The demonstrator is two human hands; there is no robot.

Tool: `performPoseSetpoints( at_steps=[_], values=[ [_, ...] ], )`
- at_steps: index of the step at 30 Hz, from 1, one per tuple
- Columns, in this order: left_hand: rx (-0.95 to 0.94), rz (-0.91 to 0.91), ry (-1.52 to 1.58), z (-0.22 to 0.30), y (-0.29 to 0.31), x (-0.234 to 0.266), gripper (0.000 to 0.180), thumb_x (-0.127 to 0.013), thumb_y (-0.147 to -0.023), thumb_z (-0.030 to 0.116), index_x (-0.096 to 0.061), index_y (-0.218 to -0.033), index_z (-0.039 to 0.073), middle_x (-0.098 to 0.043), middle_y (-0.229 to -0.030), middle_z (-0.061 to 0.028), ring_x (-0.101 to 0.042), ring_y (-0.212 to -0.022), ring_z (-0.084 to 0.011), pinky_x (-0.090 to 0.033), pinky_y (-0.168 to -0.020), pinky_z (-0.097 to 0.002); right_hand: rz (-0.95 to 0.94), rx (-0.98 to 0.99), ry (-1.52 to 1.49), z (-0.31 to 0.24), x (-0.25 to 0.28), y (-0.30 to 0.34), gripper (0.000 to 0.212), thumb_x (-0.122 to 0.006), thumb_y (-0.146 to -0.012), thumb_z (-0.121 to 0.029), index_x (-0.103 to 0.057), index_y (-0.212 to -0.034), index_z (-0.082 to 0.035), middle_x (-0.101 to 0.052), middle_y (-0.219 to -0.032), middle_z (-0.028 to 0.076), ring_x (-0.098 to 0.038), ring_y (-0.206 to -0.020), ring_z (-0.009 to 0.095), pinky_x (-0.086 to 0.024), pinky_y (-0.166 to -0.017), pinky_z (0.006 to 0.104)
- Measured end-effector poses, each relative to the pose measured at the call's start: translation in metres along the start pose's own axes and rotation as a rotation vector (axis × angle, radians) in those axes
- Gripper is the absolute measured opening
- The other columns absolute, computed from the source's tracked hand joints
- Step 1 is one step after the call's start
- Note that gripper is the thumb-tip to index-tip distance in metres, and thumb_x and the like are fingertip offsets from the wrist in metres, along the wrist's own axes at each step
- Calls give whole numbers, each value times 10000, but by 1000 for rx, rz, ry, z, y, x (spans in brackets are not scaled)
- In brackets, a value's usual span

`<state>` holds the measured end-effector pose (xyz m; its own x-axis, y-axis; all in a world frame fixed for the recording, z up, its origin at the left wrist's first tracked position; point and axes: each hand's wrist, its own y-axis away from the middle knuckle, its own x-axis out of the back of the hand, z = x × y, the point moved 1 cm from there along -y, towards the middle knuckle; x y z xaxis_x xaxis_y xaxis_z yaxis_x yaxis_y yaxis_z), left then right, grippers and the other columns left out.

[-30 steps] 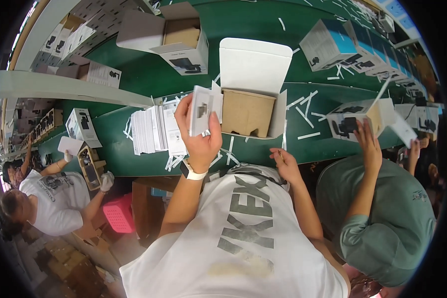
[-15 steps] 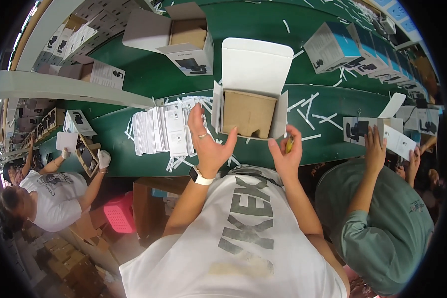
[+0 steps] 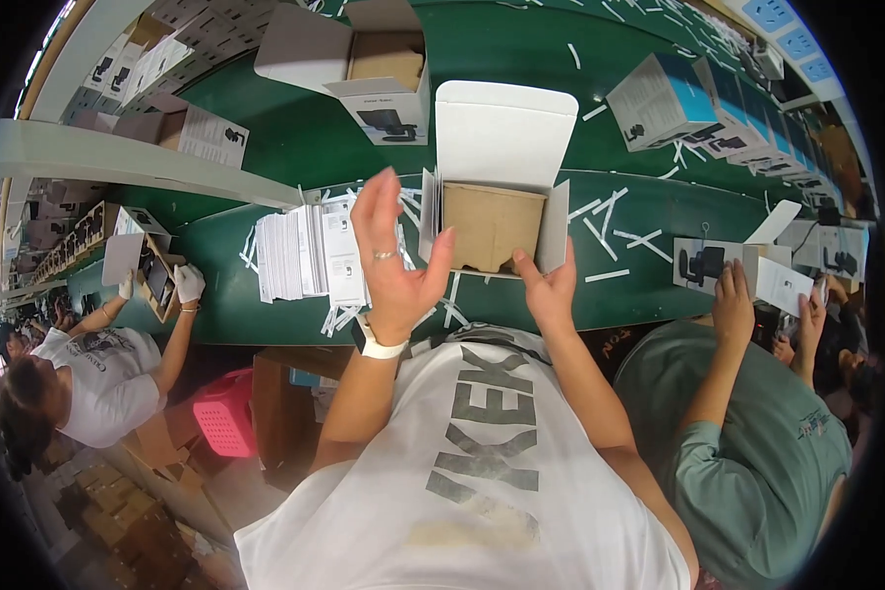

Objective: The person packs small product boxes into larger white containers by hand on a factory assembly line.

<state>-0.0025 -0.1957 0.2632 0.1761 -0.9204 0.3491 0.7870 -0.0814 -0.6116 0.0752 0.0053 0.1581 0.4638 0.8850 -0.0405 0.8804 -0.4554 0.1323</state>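
Note:
A white carton (image 3: 506, 130) stands in front of me with its lid flap raised. A brown cardboard insert (image 3: 492, 226) fills it. My right hand (image 3: 549, 287) grips the carton's near right corner, thumb against the insert's lower edge and fingers along the right side flap. Whether anything else is in that palm is hidden. My left hand (image 3: 391, 261) is raised just left of the carton, open, fingers spread upward and slightly blurred, holding nothing. Beside it lies a row of white printed leaflets (image 3: 295, 254), partly behind the fingers.
White paper strips (image 3: 600, 241) are scattered over the green bench (image 3: 521, 305). Another open carton (image 3: 388, 113) stands far left, a row of closed ones (image 3: 659, 103) far right. Co-workers handle cartons on both sides. A pink basket (image 3: 224, 413) sits below the bench at left.
My right hand has moved left onto the carton's corner; the small yellow thing seen in it is now out of sight. My left hand has shifted slightly left and up.

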Motion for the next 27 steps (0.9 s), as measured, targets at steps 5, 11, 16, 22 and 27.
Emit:
performPoseSetpoints(
  at_steps=[5, 11, 16, 22, 27],
  values=[
    [-114, -156, -226, 4, -10, 8, 673, -714, -827, 28, -439, -1441, 5, -508, -1352, -189, -549, -1161, -295, -486, -929, -386, 20, 50, 188, 4, 6, 4, 647, -750, -834, -75, -446, -1395, 35, -522, -1279, 118, -583, -1106, 230, -458, -987, 335],
    [283, -85, 37, -13, 56, -10, 572, -722, -806, -9, -518, -1340, -22, -567, -1227, -213, -586, -1072, -332, -505, -909, -400, -196, 114, 387, -82, 54, 34, 677, -813, -762, -165, -565, -1371, -3, -633, -1316, 125, -671, -970, 232, -535, -869, 365],
    [-98, -509, -51, 11, 50, -50, 722, -776, -783, 91, -486, -1442, 42, -452, -1490, -214, -441, -1369, -407, -421, -1097, -445, -474, 419, 744, -84, 37, 12, 481, -653, -883, -355, -633, -1280, -86, -679, -1224, 164, -709, -915, 325, -562, -739, 373],
    [-231, -568, -284, -8, 63, -77, 653, -754, -799, 111, -532, -1413, 75, -492, -1490, -101, -474, -1351, -335, -430, -1082, -452, -6, 604, 796, -87, 49, -66, 93, -681, -899, -148, -650, -944, -72, -683, -836, 97, -668, -713, 310, -524, -613, 369],
    [-203, -547, -265, -4, 63, -80, 627, -759, -797, 101, -556, -1390, 74, -513, -1471, -90, -493, -1329, -328, -432, -1073, -454, -9, 680, 863, -73, 60, -93, 105, -722, -862, -153, -667, -896, -70, -692, -846, 93, -675, -711, 291, -523, -599, 364]
  ],
)
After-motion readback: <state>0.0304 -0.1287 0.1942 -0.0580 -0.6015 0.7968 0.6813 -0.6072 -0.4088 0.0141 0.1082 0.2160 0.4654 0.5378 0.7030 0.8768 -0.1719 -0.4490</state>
